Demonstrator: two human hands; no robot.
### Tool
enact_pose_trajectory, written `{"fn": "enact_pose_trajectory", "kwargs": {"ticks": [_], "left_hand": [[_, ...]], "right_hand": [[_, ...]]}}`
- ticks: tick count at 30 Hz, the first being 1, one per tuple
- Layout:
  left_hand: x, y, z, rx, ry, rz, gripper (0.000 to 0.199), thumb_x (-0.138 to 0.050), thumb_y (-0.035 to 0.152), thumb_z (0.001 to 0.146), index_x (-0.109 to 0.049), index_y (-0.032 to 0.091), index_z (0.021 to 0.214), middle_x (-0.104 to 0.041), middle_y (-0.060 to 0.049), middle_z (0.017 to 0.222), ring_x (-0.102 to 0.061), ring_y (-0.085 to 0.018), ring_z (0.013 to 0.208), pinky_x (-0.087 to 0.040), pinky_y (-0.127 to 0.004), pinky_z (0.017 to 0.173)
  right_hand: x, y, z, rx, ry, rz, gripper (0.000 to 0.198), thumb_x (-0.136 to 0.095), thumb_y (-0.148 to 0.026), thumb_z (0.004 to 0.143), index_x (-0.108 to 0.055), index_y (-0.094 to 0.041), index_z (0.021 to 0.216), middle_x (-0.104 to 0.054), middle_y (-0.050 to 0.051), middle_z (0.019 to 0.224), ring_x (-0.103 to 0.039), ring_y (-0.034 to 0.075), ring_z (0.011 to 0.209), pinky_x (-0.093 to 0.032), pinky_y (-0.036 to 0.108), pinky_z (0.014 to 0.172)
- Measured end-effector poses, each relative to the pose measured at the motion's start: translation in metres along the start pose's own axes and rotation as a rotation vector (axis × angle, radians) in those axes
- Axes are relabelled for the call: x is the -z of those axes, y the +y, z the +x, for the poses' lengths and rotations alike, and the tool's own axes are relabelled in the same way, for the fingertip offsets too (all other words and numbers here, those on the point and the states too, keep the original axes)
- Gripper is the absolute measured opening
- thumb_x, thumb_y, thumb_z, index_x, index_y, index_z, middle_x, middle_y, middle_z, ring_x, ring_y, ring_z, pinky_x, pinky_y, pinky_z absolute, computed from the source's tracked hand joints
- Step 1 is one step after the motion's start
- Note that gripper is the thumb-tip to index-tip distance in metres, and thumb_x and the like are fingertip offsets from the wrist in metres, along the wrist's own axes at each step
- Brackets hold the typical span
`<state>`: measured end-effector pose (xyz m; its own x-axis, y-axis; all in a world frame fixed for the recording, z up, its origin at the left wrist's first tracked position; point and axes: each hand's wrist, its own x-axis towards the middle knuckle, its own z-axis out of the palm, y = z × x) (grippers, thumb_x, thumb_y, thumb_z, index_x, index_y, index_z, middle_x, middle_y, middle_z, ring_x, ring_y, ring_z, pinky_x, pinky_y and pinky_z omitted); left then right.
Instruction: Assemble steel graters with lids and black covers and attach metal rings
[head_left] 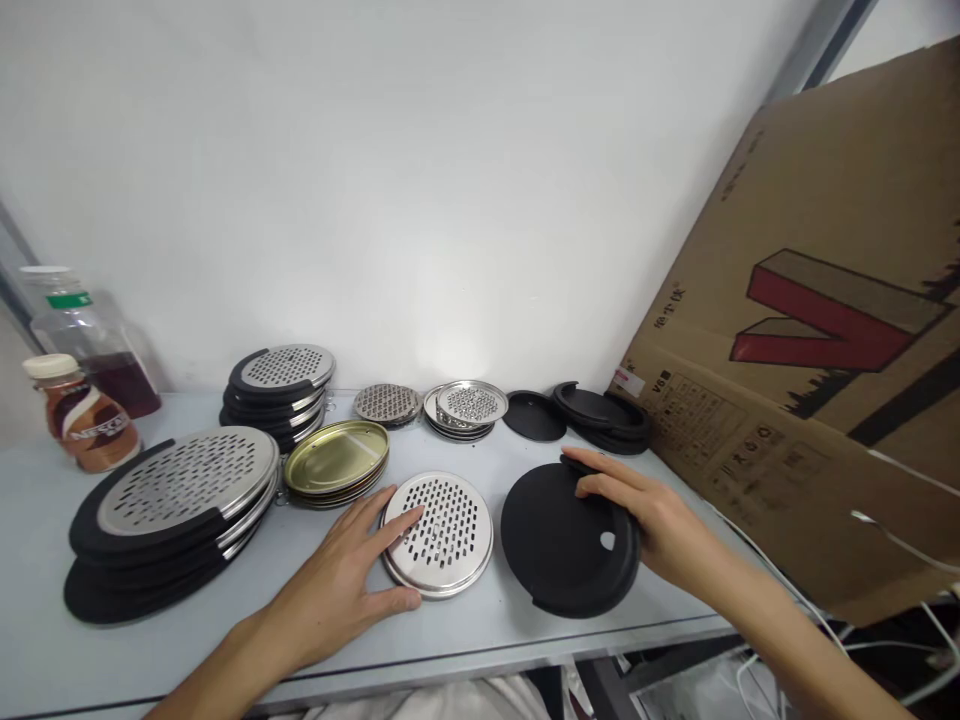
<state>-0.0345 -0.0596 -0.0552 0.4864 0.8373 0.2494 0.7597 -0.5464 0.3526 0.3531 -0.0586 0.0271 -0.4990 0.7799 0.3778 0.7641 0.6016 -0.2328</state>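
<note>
My left hand [351,568] has its fingers spread over the left edge of a round perforated metal disc [450,530], which lies flat on the table. Its index finger rests on the slotted surface and the thumb touches the near rim. To the right, my right hand [637,510] grips a black round cover [555,550] by its far right edge, fingers on top. The cover has a raised rim along its right side and a small hole. It is slightly tilted, and the thumb is mostly hidden.
Stacks of black-rimmed perforated discs [187,485] stand at left, beside gold-coloured lids [337,458]. Behind are loose metal discs [472,403] and black covers [604,410]. Two bottles [94,425] are far left. A large cardboard box [750,400] leans at right, near white cables [810,610].
</note>
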Motion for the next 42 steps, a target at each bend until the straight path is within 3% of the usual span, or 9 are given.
{"fn": "enact_pose_trajectory", "kwargs": {"ticks": [5,12,17,20,24,29,32,36,42], "left_hand": [[0.0,-0.001,0.0,-0.011,0.005,0.036,0.071,-0.066,0.048,0.083,-0.035,0.039,0.147,-0.032,-0.006,0.156,-0.036,-0.035,0.139,-0.038,-0.055,0.109],[0.002,-0.002,0.001,-0.005,-0.001,0.035,0.07,-0.061,0.051,0.086,-0.033,0.037,0.148,-0.033,-0.007,0.155,-0.037,-0.034,0.138,-0.041,-0.053,0.107],[0.005,0.001,0.002,0.032,-0.028,0.022,0.069,-0.059,0.051,0.087,-0.031,0.039,0.148,-0.03,-0.006,0.157,-0.036,-0.033,0.139,-0.04,-0.053,0.107],[0.006,0.003,0.002,0.053,-0.022,0.006,0.069,-0.064,0.049,0.085,-0.035,0.04,0.147,-0.032,-0.005,0.156,-0.037,-0.034,0.138,-0.041,-0.052,0.107],[0.005,0.003,0.002,0.054,-0.002,0.0,0.069,-0.065,0.044,0.085,-0.035,0.039,0.147,-0.027,-0.004,0.158,-0.036,-0.034,0.139,-0.041,-0.052,0.107],[0.005,0.002,0.002,0.058,-0.015,-0.014,0.065,-0.06,0.045,0.088,-0.033,0.038,0.147,-0.021,-0.004,0.16,-0.033,-0.033,0.141,-0.039,-0.052,0.108],[0.005,0.003,0.002,0.061,-0.003,-0.024,0.063,-0.059,0.045,0.089,-0.035,0.038,0.147,-0.023,-0.004,0.159,-0.033,-0.033,0.141,-0.039,-0.052,0.109],[0.004,0.004,0.002,0.05,0.008,-0.036,0.064,-0.061,0.046,0.088,-0.037,0.037,0.146,-0.025,-0.005,0.158,-0.032,-0.033,0.141,-0.037,-0.052,0.11],[0.003,0.004,0.004,0.042,0.012,-0.047,0.065,-0.061,0.051,0.087,-0.037,0.038,0.146,-0.026,-0.003,0.158,-0.029,-0.031,0.143,-0.033,-0.051,0.113]], "right_hand": [[-0.013,-0.007,0.013,-0.055,-0.048,-0.028,0.047,-0.042,0.003,0.073,-0.063,-0.028,0.103,-0.046,0.003,0.147,-0.06,0.026,0.117,-0.051,0.042,0.093],[-0.045,-0.013,0.048,-0.033,-0.029,0.205,0.045,-0.051,0.0,0.071,-0.065,-0.025,0.106,-0.045,0.007,0.146,-0.057,0.025,0.12,-0.048,0.036,0.095],[-0.071,-0.016,0.06,0.063,-0.163,0.377,0.069,-0.059,-0.003,0.071,-0.051,-0.027,0.135,-0.046,0.009,0.145,-0.048,0.026,0.129,-0.04,0.041,0.107],[-0.079,-0.012,0.056,0.008,-0.123,0.385,0.078,-0.057,-0.002,0.07,-0.043,-0.028,0.142,-0.05,0.009,0.141,-0.05,0.027,0.127,-0.04,0.044,0.106],[-0.085,-0.002,0.05,-0.11,0.028,0.329,0.053,-0.049,-0.005,0.08,-0.058,-0.026,0.129,-0.065,0.008,0.121,-0.061,0.024,0.11,-0.048,0.042,0.097],[-0.079,-0.004,0.048,-0.196,0.0,0.43,0.032,-0.048,-0.025,0.093,-0.064,-0.024,0.122,-0.07,0.007,0.116,-0.065,0.024,0.108,-0.05,0.041,0.096],[-0.07,-0.01,0.045,-0.199,-0.08,0.533,0.055,-0.068,-0.042,0.083,-0.055,-0.025,0.134,-0.061,0.009,0.132,-0.057,0.029,0.121,-0.045,0.045,0.104],[-0.066,-0.016,0.042,-0.064,-0.172,0.582,0.097,-0.087,-0.046,0.057,-0.044,-0.027,0.142,-0.048,0.01,0.145,-0.047,0.032,0.131,-0.036,0.048,0.111],[-0.077,-0.021,0.043,-0.056,-0.195,0.54,0.105,-0.085,-0.05,0.057,-0.035,-0.029,0.147,-0.044,0.012,0.147,-0.039,0.036,0.136,-0.03,0.056,0.113]]}}
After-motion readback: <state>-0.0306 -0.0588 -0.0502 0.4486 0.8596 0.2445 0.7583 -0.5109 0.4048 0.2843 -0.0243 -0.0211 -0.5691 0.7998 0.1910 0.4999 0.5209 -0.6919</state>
